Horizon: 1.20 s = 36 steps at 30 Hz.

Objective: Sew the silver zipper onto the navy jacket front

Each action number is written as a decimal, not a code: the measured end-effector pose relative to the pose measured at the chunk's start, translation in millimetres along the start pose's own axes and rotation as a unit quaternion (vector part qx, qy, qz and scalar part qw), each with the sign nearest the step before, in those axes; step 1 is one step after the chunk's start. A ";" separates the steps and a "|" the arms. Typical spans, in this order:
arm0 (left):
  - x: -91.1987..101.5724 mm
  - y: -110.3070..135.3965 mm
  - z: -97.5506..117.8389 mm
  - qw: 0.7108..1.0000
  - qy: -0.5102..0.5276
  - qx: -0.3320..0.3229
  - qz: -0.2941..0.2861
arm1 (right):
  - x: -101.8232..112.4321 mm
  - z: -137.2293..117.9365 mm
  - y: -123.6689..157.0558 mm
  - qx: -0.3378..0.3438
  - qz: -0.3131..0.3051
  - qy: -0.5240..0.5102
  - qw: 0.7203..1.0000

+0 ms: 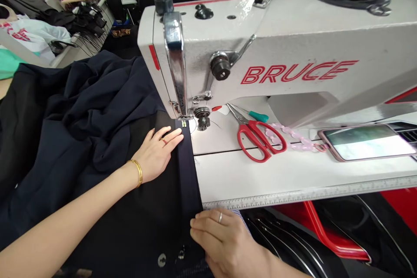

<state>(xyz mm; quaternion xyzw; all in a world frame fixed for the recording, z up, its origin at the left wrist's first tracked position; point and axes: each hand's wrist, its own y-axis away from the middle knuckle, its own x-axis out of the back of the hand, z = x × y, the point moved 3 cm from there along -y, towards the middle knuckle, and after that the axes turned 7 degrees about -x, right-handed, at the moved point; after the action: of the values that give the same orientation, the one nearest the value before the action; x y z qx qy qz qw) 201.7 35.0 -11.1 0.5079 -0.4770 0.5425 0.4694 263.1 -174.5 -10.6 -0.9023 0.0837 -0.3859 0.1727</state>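
A dark navy garment (97,108) is spread over the table left of a white sewing machine (293,34) and runs under its presser foot (183,117). My left hand (158,152) lies flat on the fabric, fingers stretched toward the presser foot along the folded band (189,169). Near the table's front edge my right hand (221,239) has its fingers curled, pinching the lower end of that band. Metal snaps (162,259) show on the cloth near it.
Red-handled scissors (257,137), a green-handled tool (259,116) and a phone (368,141) with a pink bead strap (295,139) lie on the white table (260,173) right of the needle. A ruler strip (309,195) edges the table front. Piled clothing (35,30) sits far left.
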 end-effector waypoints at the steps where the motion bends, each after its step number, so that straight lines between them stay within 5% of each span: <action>1: -0.2 -4.3 -5.7 1.000 0.003 0.001 0.002 | 2.0 1.8 -3.6 0.000 -0.002 0.001 1.000; 7: 4.1 -22.5 -25.0 1.000 -0.003 -0.012 -0.010 | 5.5 9.5 -16.5 0.026 -0.018 0.036 0.999; 14: 1.4 4.6 19.2 0.993 -0.014 0.117 0.000 | 3.8 11.0 -11.7 0.048 -0.014 0.045 0.998; 17: -3.8 14.2 22.1 0.990 -0.024 0.135 0.017 | 3.9 9.5 -12.2 0.060 -0.013 0.047 0.997; 26: -4.2 14.3 11.7 0.992 -0.042 0.114 0.034 | 8.0 8.0 -11.2 0.025 0.003 0.032 0.999; 32: 2.8 10.5 15.5 1.000 -0.018 -0.001 -0.004 | 3.9 9.6 -9.6 0.013 -0.008 0.032 0.999; 36: 4.5 7.6 11.3 1.000 0.007 0.004 -0.008 | 5.4 9.9 -11.8 0.019 -0.017 0.030 0.999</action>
<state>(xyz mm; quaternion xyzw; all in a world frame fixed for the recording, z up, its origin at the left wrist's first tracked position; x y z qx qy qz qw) 195.1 23.0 -6.5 0.5095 -0.4676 0.5441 0.4751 274.1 -162.7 -8.9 -0.8882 0.0661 -0.4173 0.1806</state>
